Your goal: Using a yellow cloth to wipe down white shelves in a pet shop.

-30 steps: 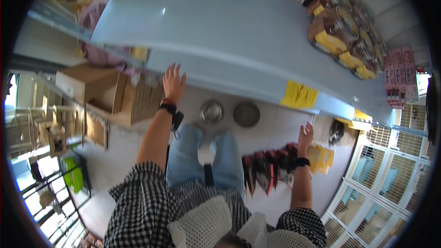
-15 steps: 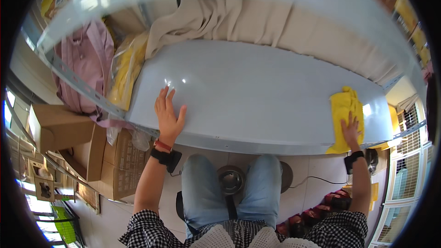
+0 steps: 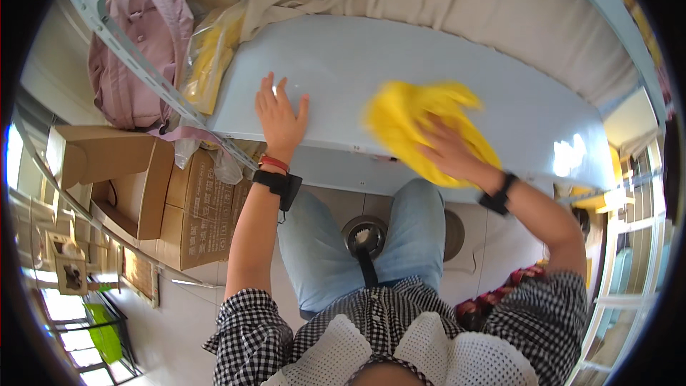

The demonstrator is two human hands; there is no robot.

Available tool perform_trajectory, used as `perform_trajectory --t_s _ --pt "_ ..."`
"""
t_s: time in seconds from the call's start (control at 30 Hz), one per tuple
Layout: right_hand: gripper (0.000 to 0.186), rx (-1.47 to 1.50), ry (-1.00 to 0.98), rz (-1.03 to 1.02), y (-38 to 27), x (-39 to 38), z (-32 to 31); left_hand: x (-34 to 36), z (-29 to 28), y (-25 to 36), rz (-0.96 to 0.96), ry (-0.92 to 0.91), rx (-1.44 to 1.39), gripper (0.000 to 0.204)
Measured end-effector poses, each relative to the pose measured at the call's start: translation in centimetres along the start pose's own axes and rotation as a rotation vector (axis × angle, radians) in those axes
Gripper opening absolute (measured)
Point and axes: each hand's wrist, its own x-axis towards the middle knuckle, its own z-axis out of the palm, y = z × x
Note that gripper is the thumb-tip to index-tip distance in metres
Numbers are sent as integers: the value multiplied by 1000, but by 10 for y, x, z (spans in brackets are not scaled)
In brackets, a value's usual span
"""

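The yellow cloth [image 3: 421, 125] is seen on the pale blue desk [image 3: 343, 64], a little right of the picture's middle, and it is pressed down by the right hand [image 3: 450, 154]. The cloth is spread mostly at 11 to 12 o'clock from this hand, and part of it is also seen at 3 o'clock of the fingers. The fingers are laid flat and apart on the cloth, so the grip is not closed around it; the cloth is only covered from above. Its edges are blurred.

The left hand [image 3: 280, 118] is placed flat on the desk near the front edge, at 9 o'clock from the cloth and well apart from it. Its grip is empty, with the fingers stretched and slightly spread. A black band is worn on each wrist.

At 10 o'clock from the left hand a pink backpack [image 3: 132, 64] is seen, and cardboard boxes [image 3: 179, 207] at 7 o'clock.
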Motion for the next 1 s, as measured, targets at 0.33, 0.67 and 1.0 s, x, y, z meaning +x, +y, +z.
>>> perform_trajectory --t_s 0.33,0.67,1.0 --pt "49 -318 -139 -211 -8 127 -14 -7 40 -11 -43 -19 35 37" --pt "63 -191 192 720 345 -188 -47 -4 29 -4 -130 -25 124 34" --pt "59 -379 -177 3 155 41 -6 -7 9 -6 -138 19 31 25"
